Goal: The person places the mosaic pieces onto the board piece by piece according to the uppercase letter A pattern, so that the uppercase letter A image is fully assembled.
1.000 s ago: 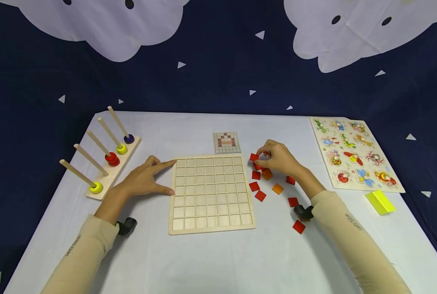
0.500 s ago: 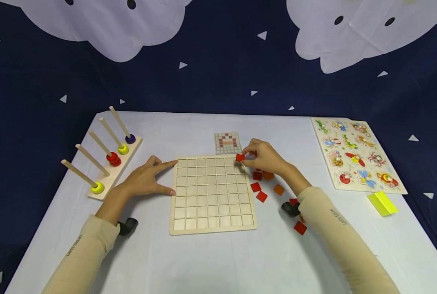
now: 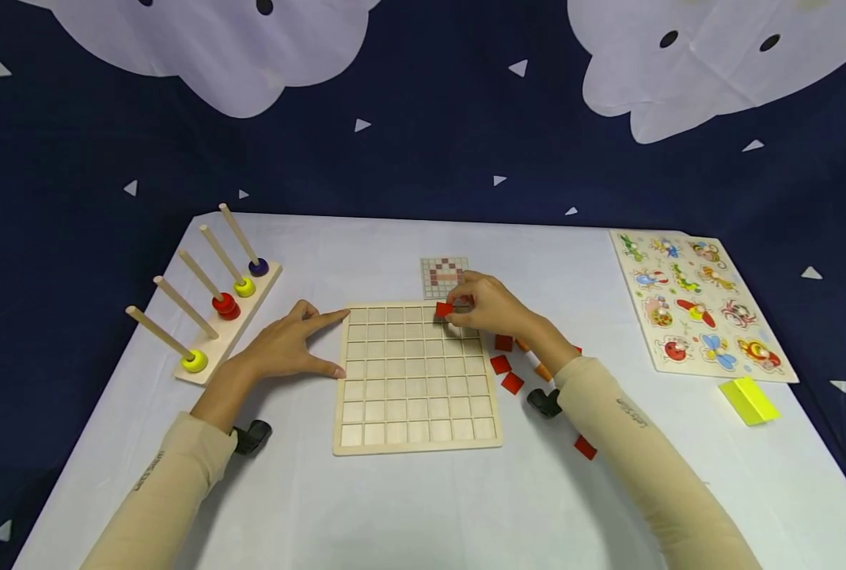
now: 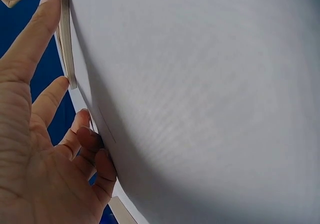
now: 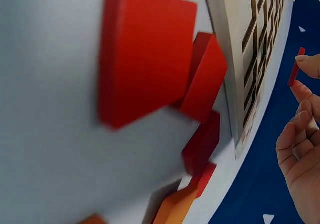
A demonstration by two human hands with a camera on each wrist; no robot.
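Pinching one red tile [image 3: 443,310] in the right hand [image 3: 490,307], gripped by its edges between thumb and forefinger; holding it above the far row of the gridded board [image 3: 410,350], right of that row's middle, and just on the near side of the small pattern card [image 3: 440,275]; partly covering the card with the same hand; cannot tell, from these angles, about any contact between tile and board; touching the board's left rim with the left hand [image 3: 287,346], thumb and forefinger straight and spread wide apart, forefinger at the far left corner and thumb lower down; gripping nothing there, with the remaining fingers bent loosely.

On the table [image 3: 408,514], just beside the board's right rim: three red tiles [image 3: 500,364] lying in a loose row; past them, orange tiles [image 3: 542,372] partly hidden behind the right arm [image 3: 556,346]; nearer, by the right sleeve [image 3: 632,431], one lone red tile more; to the left, set at a slant: a peg stand [image 3: 232,324] with yellow, red and dark blue rings [image 3: 226,307]; to the far right: an animal puzzle [image 3: 703,305], lying flat, with a yellow block [image 3: 749,400] just beside its near edge; behind the table: a dark blue cloth [image 3: 423,150].
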